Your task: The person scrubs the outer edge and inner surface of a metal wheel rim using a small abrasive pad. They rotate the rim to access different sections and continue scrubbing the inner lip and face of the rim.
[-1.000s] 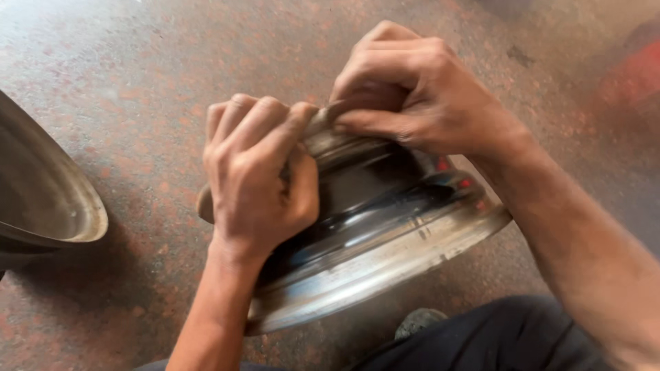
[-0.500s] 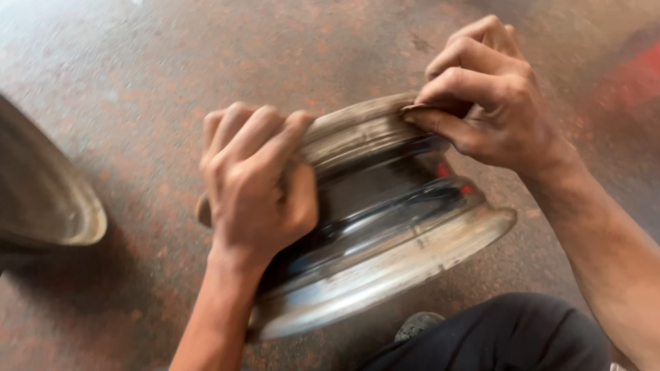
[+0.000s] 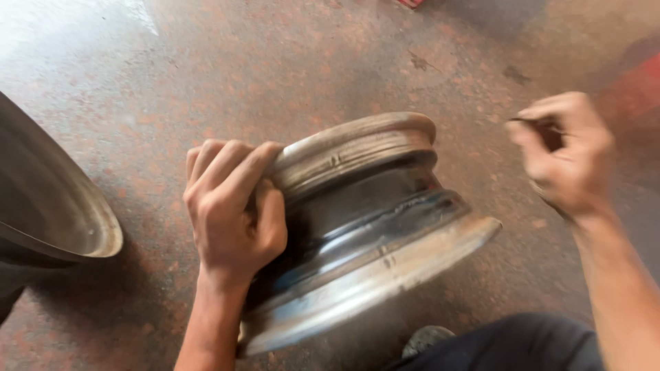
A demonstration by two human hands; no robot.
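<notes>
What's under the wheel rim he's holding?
The rim stands on its edge on the speckled floor, steadied by the left hand. Its body hides the contact spot; a shoe tip shows just below.

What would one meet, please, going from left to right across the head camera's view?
Second metal rim at the edge → left hand gripping the wheel rim → wheel rim standing on its edge → right hand, blurred, off the rim.

Single view, head-worn camera. It looks steeply down and forward at close range onto a metal wheel rim (image 3: 364, 227) standing on a speckled floor (image 3: 289, 62). Rim sits centre frame; floor fills the area beyond it.
</notes>
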